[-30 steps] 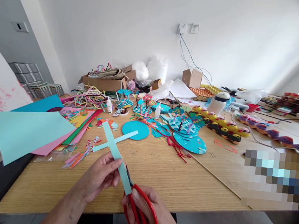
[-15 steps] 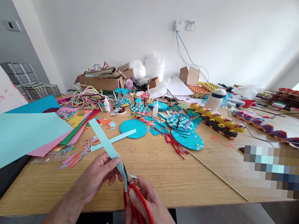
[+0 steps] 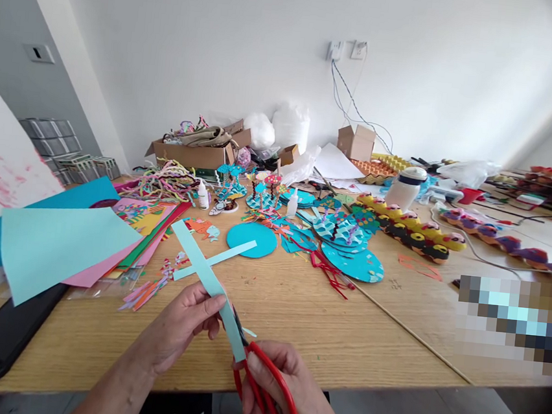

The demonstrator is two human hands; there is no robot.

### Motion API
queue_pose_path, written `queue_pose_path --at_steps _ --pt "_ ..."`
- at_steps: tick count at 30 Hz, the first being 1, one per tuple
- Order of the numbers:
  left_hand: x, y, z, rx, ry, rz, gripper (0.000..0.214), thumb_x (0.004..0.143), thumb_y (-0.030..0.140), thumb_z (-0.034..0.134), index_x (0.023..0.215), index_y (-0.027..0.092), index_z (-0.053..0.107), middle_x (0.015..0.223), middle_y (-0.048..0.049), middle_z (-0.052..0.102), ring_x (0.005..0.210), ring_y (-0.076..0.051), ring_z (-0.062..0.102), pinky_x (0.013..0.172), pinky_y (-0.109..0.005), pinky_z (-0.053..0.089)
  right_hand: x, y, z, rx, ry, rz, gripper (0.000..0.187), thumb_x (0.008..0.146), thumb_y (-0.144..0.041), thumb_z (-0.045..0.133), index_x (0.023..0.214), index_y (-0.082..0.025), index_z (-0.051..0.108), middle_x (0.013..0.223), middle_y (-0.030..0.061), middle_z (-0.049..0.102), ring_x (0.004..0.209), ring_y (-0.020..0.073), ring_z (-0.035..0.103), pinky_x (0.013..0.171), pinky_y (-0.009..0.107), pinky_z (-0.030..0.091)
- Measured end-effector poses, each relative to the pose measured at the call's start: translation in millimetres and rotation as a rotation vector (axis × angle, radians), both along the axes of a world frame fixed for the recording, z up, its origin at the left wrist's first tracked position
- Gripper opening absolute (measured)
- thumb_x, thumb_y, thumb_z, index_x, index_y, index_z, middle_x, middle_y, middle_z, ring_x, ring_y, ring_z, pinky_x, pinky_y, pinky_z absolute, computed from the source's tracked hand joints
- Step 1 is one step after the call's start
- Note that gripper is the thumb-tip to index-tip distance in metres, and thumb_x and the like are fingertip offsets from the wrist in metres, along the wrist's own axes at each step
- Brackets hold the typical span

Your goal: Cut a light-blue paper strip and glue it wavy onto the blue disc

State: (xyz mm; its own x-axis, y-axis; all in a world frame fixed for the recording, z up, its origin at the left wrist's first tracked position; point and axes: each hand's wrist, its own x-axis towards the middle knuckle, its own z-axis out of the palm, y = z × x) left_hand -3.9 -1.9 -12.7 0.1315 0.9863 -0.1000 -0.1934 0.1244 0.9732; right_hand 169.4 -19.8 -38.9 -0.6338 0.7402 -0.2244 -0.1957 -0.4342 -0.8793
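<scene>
My left hand pinches a light blue paper strip between thumb and fingers, its long end pointing away over the table. Red-handled scissors are in my right hand, the fingers through the loops. Their dark blades lie along the right edge of the strip's near end, and a thin sliver of paper sticks out beside them. Beyond the held strip, a second light blue strip lies partly across a blue paper disc.
Coloured paper sheets are stacked at left above a black object. Glue bottles, paper crafts and painted egg-carton strips spread across the back. A thin stick lies at right, near the table's front edge.
The view has shifted slightly, so the table things sit further right. The scissor blades look more closed along the strip, and its near end now hangs straighter.
</scene>
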Motion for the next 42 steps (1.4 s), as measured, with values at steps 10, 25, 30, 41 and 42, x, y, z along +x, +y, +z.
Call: queue_pose_path --at_steps 10,25,30,41,42 --pt "0.1 -3.1 -2.3 -0.010 0.005 -0.077 0.021 0.076 0.034 0.063 0.067 0.016 0.058 0.059 0.0014 0.060 0.054 -0.009 0.049 0.048 -0.019 0.035 -1.5 0.5 5.0 -0.036 0.055 0.015 0.051 0.065 -0.061 0.061 0.066 -0.011 0.055 0.043 -0.0008 0.055 0.029 0.0032 0.044 0.028 0.011 0.020" --pt "-1.9 -1.5 0.2 0.020 -0.062 -0.120 0.018 0.075 0.031 0.064 0.065 0.016 0.060 0.058 0.0016 0.057 0.053 -0.008 0.046 0.048 -0.019 0.033 -1.0 4.3 7.3 -0.006 0.170 0.105 0.052 0.073 -0.060 0.054 0.078 -0.009 0.061 0.045 -0.0029 0.050 0.031 0.0034 0.041 0.028 0.013 0.018" --pt "-1.1 -1.6 2.0 0.022 -0.073 -0.117 0.020 0.073 0.032 0.066 0.065 0.015 0.060 0.057 0.0015 0.056 0.052 -0.008 0.045 0.048 -0.019 0.032 0.1 2.6 6.6 -0.019 0.163 0.064 0.052 0.073 -0.060 0.054 0.080 -0.009 0.061 0.043 -0.0028 0.050 0.031 0.0032 0.040 0.028 0.013 0.018" --pt "-0.8 -2.1 0.9 0.013 -0.073 -0.087 0.020 0.071 0.033 0.068 0.065 0.016 0.060 0.057 0.0012 0.057 0.052 -0.009 0.046 0.048 -0.020 0.032 -0.6 3.2 10.7 0.037 0.199 0.067 0.050 0.074 -0.059 0.053 0.069 -0.010 0.059 0.039 -0.0045 0.047 0.027 0.0014 0.034 0.026 0.012 0.017" --pt "-1.1 -2.3 0.5 0.009 -0.068 -0.087 0.020 0.071 0.033 0.068 0.066 0.016 0.061 0.057 0.0013 0.056 0.052 -0.009 0.046 0.048 -0.020 0.032 -0.6 2.9 10.6 0.040 0.204 0.072 0.050 0.074 -0.059 0.053 0.068 -0.010 0.058 0.039 -0.0047 0.046 0.027 0.0013 0.034 0.026 0.012 0.018"
